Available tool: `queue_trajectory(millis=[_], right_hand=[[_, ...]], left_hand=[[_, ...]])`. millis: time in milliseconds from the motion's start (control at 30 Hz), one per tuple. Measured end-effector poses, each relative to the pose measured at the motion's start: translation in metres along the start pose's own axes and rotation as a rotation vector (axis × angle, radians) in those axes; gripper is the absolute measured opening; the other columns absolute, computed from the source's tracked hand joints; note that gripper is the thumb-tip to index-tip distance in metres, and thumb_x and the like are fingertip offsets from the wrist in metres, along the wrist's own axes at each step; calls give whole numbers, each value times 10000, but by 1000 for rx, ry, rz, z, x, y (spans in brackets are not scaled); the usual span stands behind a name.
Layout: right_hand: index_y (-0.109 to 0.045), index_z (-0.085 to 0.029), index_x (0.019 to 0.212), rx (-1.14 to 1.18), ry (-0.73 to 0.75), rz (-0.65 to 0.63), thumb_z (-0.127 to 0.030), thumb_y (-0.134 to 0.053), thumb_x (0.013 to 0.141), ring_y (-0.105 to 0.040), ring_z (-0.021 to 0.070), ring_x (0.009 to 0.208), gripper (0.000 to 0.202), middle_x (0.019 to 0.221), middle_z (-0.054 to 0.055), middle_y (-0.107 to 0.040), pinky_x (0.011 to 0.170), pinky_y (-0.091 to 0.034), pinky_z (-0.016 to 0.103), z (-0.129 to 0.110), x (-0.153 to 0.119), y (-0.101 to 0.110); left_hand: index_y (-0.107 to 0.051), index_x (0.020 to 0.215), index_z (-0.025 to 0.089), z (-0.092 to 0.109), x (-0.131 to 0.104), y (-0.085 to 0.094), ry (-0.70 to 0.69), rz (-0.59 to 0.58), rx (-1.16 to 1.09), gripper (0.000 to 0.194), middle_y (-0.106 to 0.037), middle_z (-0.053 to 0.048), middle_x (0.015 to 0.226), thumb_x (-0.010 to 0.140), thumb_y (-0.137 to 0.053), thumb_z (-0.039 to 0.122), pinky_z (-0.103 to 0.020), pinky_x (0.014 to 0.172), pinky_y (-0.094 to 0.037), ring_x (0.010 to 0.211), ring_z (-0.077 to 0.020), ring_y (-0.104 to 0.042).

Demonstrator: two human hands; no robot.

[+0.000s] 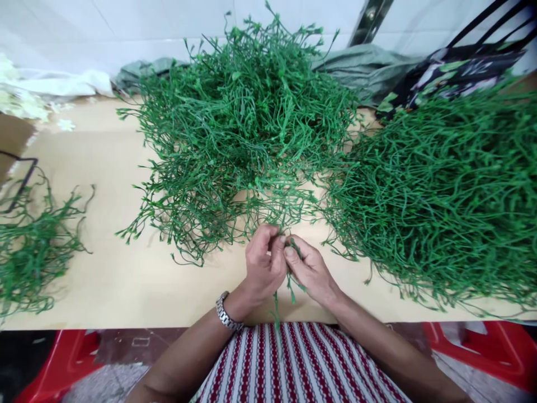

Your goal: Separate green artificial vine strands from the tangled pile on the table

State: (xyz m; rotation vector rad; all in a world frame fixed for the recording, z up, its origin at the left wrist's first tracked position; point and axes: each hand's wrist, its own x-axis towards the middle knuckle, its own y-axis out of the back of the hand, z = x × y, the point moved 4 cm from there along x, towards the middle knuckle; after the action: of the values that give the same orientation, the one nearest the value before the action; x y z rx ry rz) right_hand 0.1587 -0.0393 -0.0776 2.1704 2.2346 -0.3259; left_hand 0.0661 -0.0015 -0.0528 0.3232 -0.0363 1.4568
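I have the left hand (265,262) and the right hand (309,270) together over the near part of the table (126,294), thumbs and fingertips almost meeting. Both are pinched on a few thin green stems (296,247), which sit between them; some ends hang down below the hands, toward the striped cloth (293,369) at the person's front. I can't tell exactly how the stems cross inside the fingers. On the left wrist I see a metal watch (229,311).

Just beyond the hands, loose strands reach back into a big tangled heap (251,106) of the same greenery. To the right of the hands lies another wide heap (444,201), its near strands close to the table's edge. Well off to the left I have a smaller bunch (36,252), with a black wire frame (26,179) at its far side. Past the middle heap, crumpled grey-green cloth (364,70) lies along the wall (134,25), and a flowered bag (444,75) sits beyond the hands to the right. Below the table, on either side of the forearms, are red stools (501,352).
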Motion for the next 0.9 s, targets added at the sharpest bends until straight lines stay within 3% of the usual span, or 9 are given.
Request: queue_trajectory(millis=[100, 167, 267, 367, 567, 667, 767, 900], right_hand=[[-439, -172, 727, 195, -106, -67, -530, -513, 790, -289, 52, 459, 371, 555, -66, -329, 416, -246, 181, 5, 0, -2], [-446, -170, 707, 320, -175, -111, -529, -591, 728, -243, 41, 429, 387, 530, -79, -302, 400, -209, 180, 7, 0, -4], [-464, -170, 696, 486, -270, -133, -438, -693, 650, -224, 29, 427, 356, 546, -82, -314, 404, -206, 174, 7, 0, -4], [-486, -164, 690, 537, -309, -101, -348, -697, 660, -244, 26, 429, 282, 566, -73, -355, 411, -216, 173, 7, 0, -1], [-514, -170, 759, 464, -214, -93, -402, -652, 702, -273, 37, 440, 276, 642, -43, -437, 415, -225, 190, 6, -2, 5], [-506, -162, 712, 341, -101, -224, -467, -589, 748, -300, 61, 464, 318, 587, -37, -416, 439, -236, 209, 5, -7, 3], [-507, -157, 708, 200, -7, -299, -473, -535, 796, -323, 79, 508, 329, 592, -26, -406, 472, -252, 223, 0, -10, 8], [-486, -176, 744, 150, 113, -153, -436, -478, 841, -391, 114, 599, 277, 747, 27, -464, 529, -317, 253, -22, -9, 36]], left_hand=[[-477, 688, 205, 6, 3, -1, -78, -21, 29, 129, -447, 11, 648, 740, -503, 91, -247, 619, -346, 621, -128, -417], [-492, 688, 203, 6, 4, -2, -43, -37, -4, 108, -457, 10, 635, 731, -522, 110, -254, 623, -351, 623, -131, -424], [-512, 699, 191, 2, 6, -5, 157, -67, -171, 64, -482, 16, 634, 715, -565, 158, -237, 596, -366, 612, -117, -440], [-503, 707, 178, -5, 7, -9, 431, -99, -497, 117, -506, 37, 602, 682, -615, 201, -200, 506, -357, 537, -87, -445], [-469, 700, 165, 0, 10, -11, 671, -199, -937, 174, -582, 11, 606, 670, -640, 159, -214, 494, -407, 563, -116, -533], [-443, 677, 164, 5, 15, -8, 723, -156, -1071, 199, -477, 53, 503, 685, -641, 153, -198, 498, -387, 488, -76, -470], [-438, 663, 166, 13, 24, -2, 654, -138, -1048, 220, -379, 83, 438, 670, -658, 158, -200, 481, -369, 415, -54, -396], [-438, 677, 170, 14, 25, 2, 662, -257, -865, 250, -428, 78, 434, 630, -683, 187, -180, 378, -298, 354, -53, -366]])
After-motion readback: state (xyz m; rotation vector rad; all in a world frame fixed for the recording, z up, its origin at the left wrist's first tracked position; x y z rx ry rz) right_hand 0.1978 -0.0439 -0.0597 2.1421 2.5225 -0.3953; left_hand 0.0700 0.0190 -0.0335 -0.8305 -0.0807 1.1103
